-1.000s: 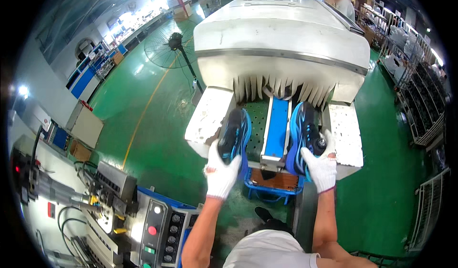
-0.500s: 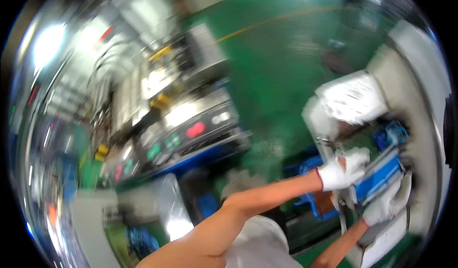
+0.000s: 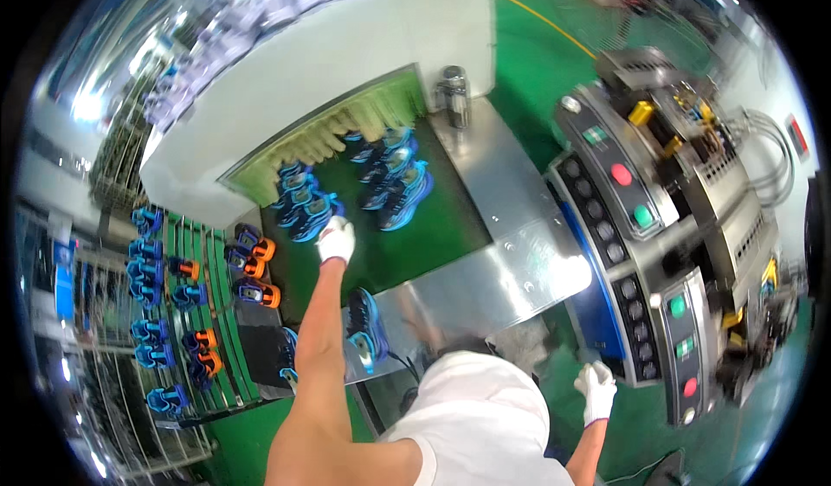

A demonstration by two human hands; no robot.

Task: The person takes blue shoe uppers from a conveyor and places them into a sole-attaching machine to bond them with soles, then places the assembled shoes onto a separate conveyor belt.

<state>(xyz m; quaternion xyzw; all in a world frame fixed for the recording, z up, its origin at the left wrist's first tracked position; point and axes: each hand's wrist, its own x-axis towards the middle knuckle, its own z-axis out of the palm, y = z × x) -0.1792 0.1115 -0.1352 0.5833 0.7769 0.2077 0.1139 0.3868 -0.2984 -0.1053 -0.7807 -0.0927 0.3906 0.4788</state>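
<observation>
My left hand (image 3: 336, 240), in a white glove, reaches to the nearest dark and blue sneaker (image 3: 313, 218) of the left-hand group on the green conveyor belt (image 3: 389, 258). Its fingertips meet the end of that shoe; whether they grip it is hidden. A second group of blue sneakers (image 3: 403, 196) stands to the right. My right hand (image 3: 596, 388), also gloved, hangs low beside the machine, its fingers loosely bent and apart with nothing in them. A single sneaker (image 3: 367, 330) lies on the metal ledge (image 3: 441, 300) closer to me.
A white tunnel housing (image 3: 346, 62) with a fringed curtain (image 3: 333, 135) spans the belt. On the left a slatted rack (image 3: 221, 330) carries several blue and orange shoes. A machine with button panels (image 3: 619, 174) stands at the right, and a metal cylinder (image 3: 454, 92) sits at the far corner.
My view has swung from the machine's other side to the belt with sneakers. Both hands, earlier together at a blue object on the right, are now far apart; the left reaches forward.
</observation>
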